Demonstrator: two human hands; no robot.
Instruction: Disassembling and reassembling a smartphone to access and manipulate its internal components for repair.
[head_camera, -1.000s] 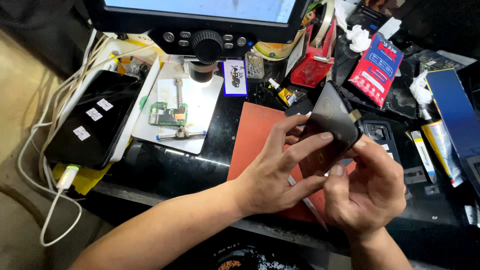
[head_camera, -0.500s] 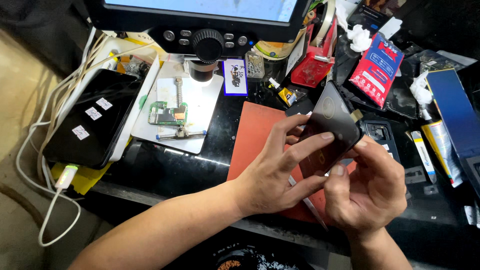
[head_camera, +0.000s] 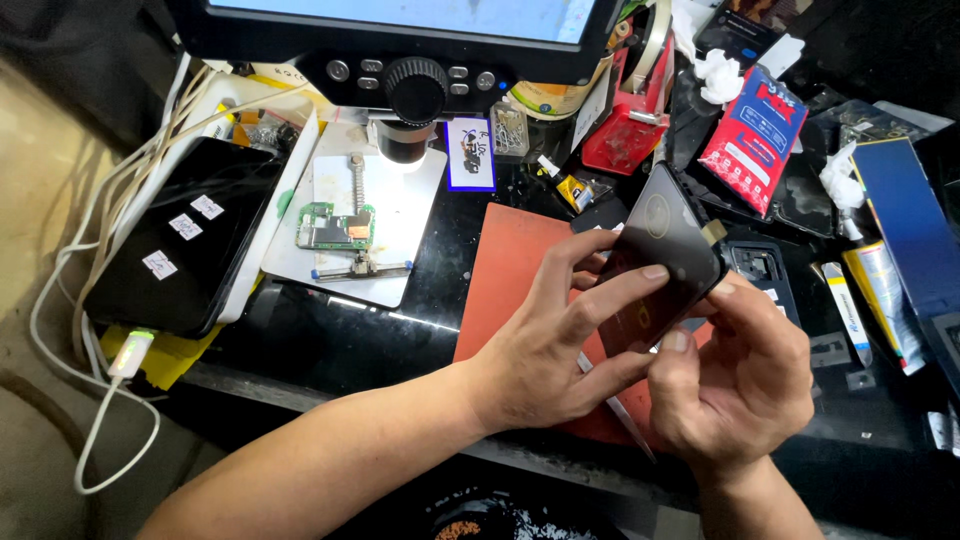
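Right of centre in the frame: a dark phone panel, tilted, raised above the red mat on the black table. Left hand coming in from the lower left, fingers curled over the panel's face and left edge, thumb underneath, pinching it. Right hand at lower right, fingertips pressed against the panel's lower right edge, gripping it too. Thin metal tool lying slantwise on the mat just below the hands. Upper centre: microscope head under a screen, above a white plate carrying a green circuit board in a clamp. Far left: black phone with white stickers, white cable plugged in at its lower end. Upper right: red packet, well apart from the hands; blue box at the right edge.
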